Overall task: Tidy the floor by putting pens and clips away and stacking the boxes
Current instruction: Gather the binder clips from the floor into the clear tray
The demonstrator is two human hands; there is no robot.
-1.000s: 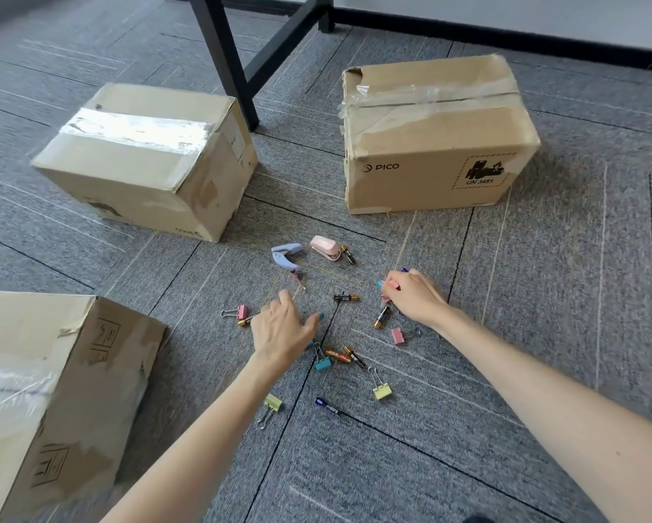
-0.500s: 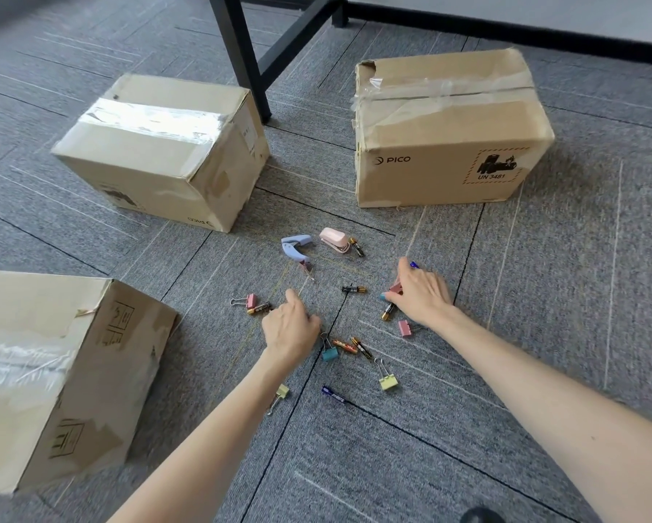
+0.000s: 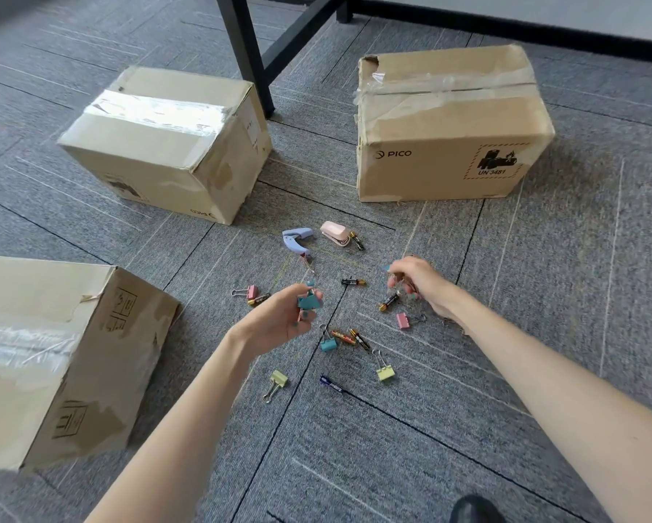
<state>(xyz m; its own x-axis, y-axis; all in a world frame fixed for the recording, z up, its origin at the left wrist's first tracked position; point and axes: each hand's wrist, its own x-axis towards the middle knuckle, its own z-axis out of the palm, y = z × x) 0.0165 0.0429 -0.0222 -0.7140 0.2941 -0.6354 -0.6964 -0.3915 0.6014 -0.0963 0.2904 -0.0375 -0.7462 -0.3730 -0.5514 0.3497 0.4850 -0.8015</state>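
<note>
We take the scatter of small things on the grey carpeted floor (image 3: 543, 334) as the centre of our dial. Our left hand (image 3: 286, 318) hovers between 8 and 9 o'clock, palm turned up. Its thumb and fingers pinch a teal clip (image 3: 309, 302). Our right hand (image 3: 418, 283) is between 2 and 3 o'clock, with its fingers curled down toward the carpet. Thin wire loops show beside it, but we cannot tell whether it has hold of anything.

Three cardboard boxes stand around the scatter, well apart and none stacked: a taped box (image 3: 158, 145) at 10 o'clock, a PICO box (image 3: 449, 126) at 1 o'clock and a near box (image 3: 52, 352) far out at 9 o'clock.

The other clips lie loose on the carpet. A second teal clip (image 3: 328, 344) is at 6 o'clock, just beside a pair of batteries (image 3: 349, 337). One yellow clip (image 3: 279, 379) is at 7 o'clock and another yellow clip (image 3: 386, 372) at 5 o'clock. A pink clip (image 3: 252, 291) lies at 9 o'clock, touching a battery, and another pink clip (image 3: 402, 320) lies between 3 and 4 o'clock, near our right wrist.

At 12 o'clock a blue staple remover (image 3: 298, 241) and a pink stapler (image 3: 335, 232) lie near each other. A black table leg (image 3: 249, 50) rises between the two far boxes.
</note>
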